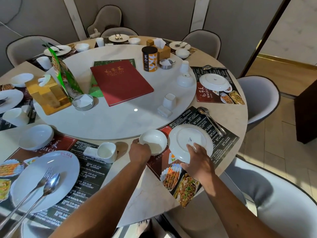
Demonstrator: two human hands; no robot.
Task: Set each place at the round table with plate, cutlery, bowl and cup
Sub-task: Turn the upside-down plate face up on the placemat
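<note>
L hand (139, 154) grips bowl (153, 141) rim | R hand (199, 162) holds upturned plate (189, 142), prob. thumb on top

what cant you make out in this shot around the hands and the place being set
- Head view: left hand covers the bowl's near rim; its fingers are hidden.
- Right hand hides the upside-down plate's near edge.
- Maker's mark on the plate's underside: too small to read.
- Placemat text: too small.
</note>
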